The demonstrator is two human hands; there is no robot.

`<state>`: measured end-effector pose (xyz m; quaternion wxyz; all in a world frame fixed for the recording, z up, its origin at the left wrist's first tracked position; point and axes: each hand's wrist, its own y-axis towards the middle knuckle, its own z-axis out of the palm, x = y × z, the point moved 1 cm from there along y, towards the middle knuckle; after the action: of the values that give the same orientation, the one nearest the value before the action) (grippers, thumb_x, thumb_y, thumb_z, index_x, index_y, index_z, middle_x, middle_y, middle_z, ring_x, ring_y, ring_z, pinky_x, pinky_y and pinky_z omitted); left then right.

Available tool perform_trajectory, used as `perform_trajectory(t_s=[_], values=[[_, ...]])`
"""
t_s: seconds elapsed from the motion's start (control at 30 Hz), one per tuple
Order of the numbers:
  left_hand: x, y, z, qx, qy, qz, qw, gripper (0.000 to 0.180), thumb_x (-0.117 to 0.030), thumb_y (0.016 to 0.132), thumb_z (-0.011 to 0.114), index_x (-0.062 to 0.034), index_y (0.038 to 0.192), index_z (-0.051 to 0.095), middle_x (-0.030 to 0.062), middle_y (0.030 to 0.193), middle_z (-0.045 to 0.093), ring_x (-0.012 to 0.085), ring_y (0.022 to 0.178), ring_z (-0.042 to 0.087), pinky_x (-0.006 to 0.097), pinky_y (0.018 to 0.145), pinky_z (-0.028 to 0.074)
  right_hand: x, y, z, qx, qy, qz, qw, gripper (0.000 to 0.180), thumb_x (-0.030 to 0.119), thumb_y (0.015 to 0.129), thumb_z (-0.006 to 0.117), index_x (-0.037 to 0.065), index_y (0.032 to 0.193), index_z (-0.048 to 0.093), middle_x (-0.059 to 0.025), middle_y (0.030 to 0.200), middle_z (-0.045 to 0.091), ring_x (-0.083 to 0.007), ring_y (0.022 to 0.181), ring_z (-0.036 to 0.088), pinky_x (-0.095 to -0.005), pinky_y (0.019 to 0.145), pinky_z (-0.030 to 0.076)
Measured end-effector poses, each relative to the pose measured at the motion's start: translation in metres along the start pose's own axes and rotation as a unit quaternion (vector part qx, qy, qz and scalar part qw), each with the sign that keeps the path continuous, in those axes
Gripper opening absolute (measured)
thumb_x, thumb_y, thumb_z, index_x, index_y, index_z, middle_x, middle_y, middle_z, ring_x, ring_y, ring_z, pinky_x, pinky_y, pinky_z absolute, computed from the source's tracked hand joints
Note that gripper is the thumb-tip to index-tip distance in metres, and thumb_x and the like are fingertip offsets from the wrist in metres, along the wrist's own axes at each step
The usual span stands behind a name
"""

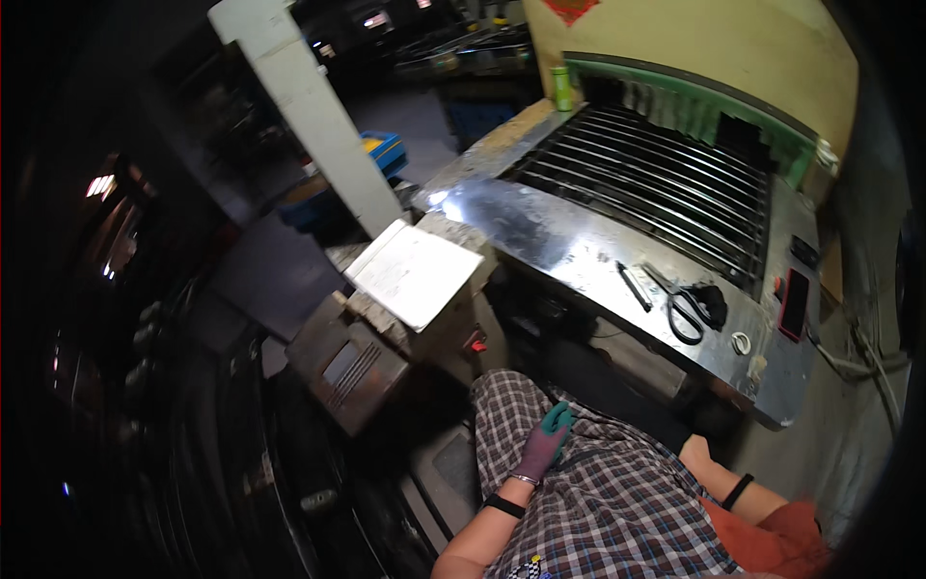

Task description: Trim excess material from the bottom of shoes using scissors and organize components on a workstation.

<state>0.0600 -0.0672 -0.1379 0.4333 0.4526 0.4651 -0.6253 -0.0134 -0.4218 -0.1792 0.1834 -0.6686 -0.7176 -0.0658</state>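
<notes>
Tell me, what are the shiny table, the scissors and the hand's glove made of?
The table top looks like polished steel: silvery, with glare and reflections. The scissors seem to have metal blades and dark handles, probably plastic; too small to be sure. The glove on the left hand looks like knitted cloth with a green rubbery coat on the fingertips, matte and soft-looking. The right hand is hidden behind the checked shirt.

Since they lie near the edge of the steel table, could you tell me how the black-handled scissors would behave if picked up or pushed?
The scissors look rigid metal, probably light. On the shiny steel table they would likely slide, not roll.
</notes>
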Motion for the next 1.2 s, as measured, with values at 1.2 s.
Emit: perform_trajectory(t_s=[1.2], values=[[-0.135, 0.003, 0.059, -0.005, 0.090, 0.053, 0.994, 0.065, -0.037, 0.090, 0.064, -0.0014, 0.139, 0.040, 0.0115, 0.127, 0.055, 0.0181, 0.112, 0.055, 0.030, 0.095, 0.045, 0.192, 0.094, -0.190, 0.086, 0.361, -0.214, 0.904, 0.050, 0.028, 0.083, 0.070, 0.005, 0.125, 0.057, -0.0107, 0.115, 0.057, -0.0187, 0.083, 0.063, -0.0292, 0.072, 0.051]])
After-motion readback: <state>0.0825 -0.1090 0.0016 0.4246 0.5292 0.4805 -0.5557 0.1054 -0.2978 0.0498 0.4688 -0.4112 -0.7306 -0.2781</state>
